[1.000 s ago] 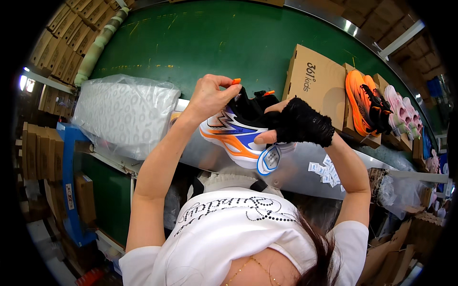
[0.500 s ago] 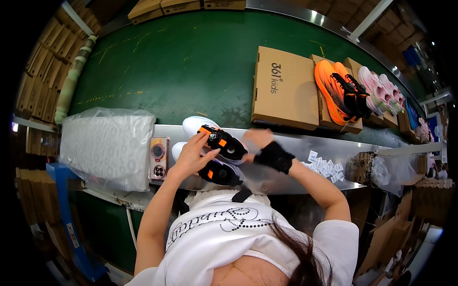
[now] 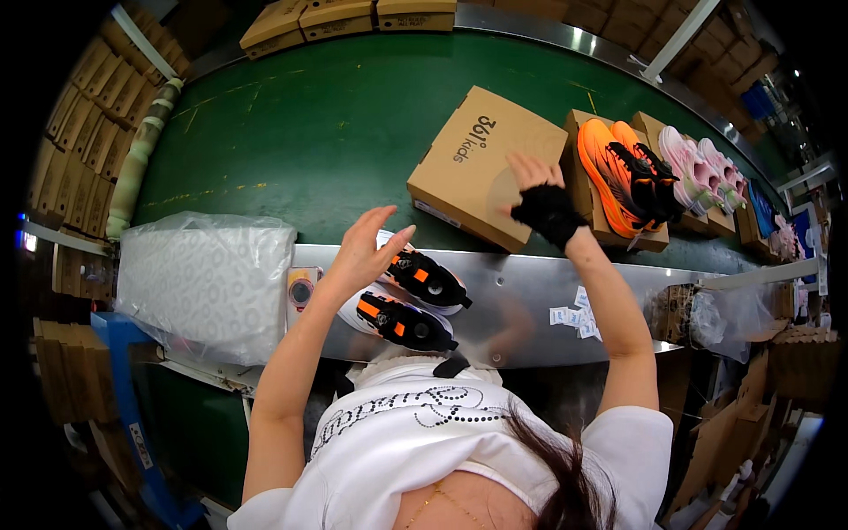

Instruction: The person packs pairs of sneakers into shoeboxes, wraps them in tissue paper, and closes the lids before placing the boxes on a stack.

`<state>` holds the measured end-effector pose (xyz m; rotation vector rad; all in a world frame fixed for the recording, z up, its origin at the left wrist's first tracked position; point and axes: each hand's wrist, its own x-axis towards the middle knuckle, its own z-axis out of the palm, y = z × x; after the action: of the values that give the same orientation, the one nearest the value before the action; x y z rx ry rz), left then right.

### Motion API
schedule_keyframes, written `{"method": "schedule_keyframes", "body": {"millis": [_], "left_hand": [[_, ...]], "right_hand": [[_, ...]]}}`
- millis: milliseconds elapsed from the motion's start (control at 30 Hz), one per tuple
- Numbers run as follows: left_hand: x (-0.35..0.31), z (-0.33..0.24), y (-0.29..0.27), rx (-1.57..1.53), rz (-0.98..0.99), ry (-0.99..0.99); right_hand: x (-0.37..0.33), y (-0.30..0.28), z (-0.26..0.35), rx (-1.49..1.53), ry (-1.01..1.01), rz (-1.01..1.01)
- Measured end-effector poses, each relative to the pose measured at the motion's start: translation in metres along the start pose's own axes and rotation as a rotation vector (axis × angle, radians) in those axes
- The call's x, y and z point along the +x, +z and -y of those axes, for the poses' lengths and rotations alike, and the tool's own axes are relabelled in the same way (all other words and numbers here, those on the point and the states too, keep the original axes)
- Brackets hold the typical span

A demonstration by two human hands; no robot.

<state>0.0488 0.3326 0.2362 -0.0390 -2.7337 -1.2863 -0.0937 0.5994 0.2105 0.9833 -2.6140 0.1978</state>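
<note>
A pair of white shoes with black and orange tops, the far shoe (image 3: pixel 424 281) and the near shoe (image 3: pixel 402 320), lies side by side on the metal ledge (image 3: pixel 521 305) in front of me. Just over their toe ends is my left hand (image 3: pixel 367 252), empty, its thumb and fingers apart. My right hand (image 3: pixel 539 190), in a black wrist wrap, rests over the right end of a closed brown shoebox (image 3: pixel 477 150) with fingers spread. That box sits at an angle on the green belt, one corner toward the ledge.
Orange shoes (image 3: pixel 614 177) and pink shoes (image 3: pixel 698 168) stand on boxes at the right. Small white packets (image 3: pixel 579 316) lie on the ledge below my right forearm. A plastic-wrapped stack of patterned paper (image 3: pixel 208 283) and a phone (image 3: pixel 302 287) lie left. More boxes (image 3: pixel 336 16) line the far edge.
My right hand has gone from the shoes to the shoebox, which has turned and shifted left. My left hand has lifted off the shoes, which now lie slightly further right on the ledge.
</note>
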Motion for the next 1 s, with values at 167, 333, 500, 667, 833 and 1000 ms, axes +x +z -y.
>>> {"method": "schedule_keyframes", "body": {"millis": [167, 333, 500, 667, 833, 1000], "left_hand": [[-0.016, 0.039, 0.008, 0.022, 0.067, -0.079], [-0.013, 0.047, -0.003, 0.044, -0.055, -0.12], [0.021, 0.035, -0.014, -0.12, -0.266, -0.117], [0.06, 0.005, -0.027, -0.49, -0.145, 0.006], [0.056, -0.009, -0.03, -0.534, -0.142, -0.015], [0.049, -0.014, -0.031, -0.548, -0.157, -0.046]], "right_hand": [[-0.043, 0.055, 0.009, -0.054, 0.117, 0.24], [0.007, 0.028, 0.007, 0.163, 0.102, -0.051], [0.042, -0.085, 0.003, 0.611, 0.214, -0.012], [0.048, -0.103, -0.006, 0.77, 0.339, 0.198], [0.045, -0.097, -0.016, 0.918, 0.3, 0.146], [0.051, -0.128, -0.001, 0.636, 0.311, 0.233]]}}
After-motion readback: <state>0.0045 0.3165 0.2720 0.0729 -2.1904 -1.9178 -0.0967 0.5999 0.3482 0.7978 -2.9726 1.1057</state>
